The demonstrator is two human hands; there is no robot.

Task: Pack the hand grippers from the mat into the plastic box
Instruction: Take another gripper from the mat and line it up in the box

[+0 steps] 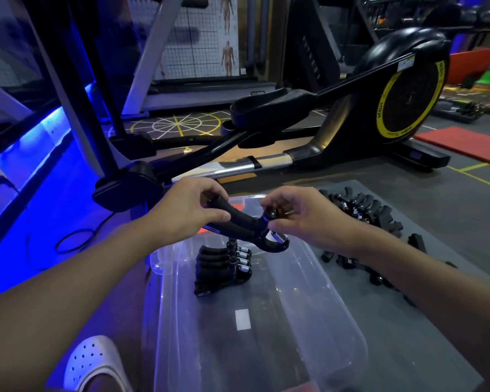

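Note:
A black hand gripper (246,224) hangs in the air over the clear plastic box (337,315). My left hand (187,210) grips its two foam handles. My right hand (297,213) pinches the round knob at its spring end. Inside the box, several black hand grippers (224,267) lie stacked side by side near the far end. More hand grippers (362,210) lie in a row on the grey mat (425,222) to the right of the box, partly hidden behind my right forearm.
An elliptical trainer (379,108) with a yellow-ringed flywheel stands just beyond the box, its rail close to my hands. A white perforated shoe (94,363) is at the lower left. A red mat (464,142) lies at the far right. A cable runs along the blue-lit floor at left.

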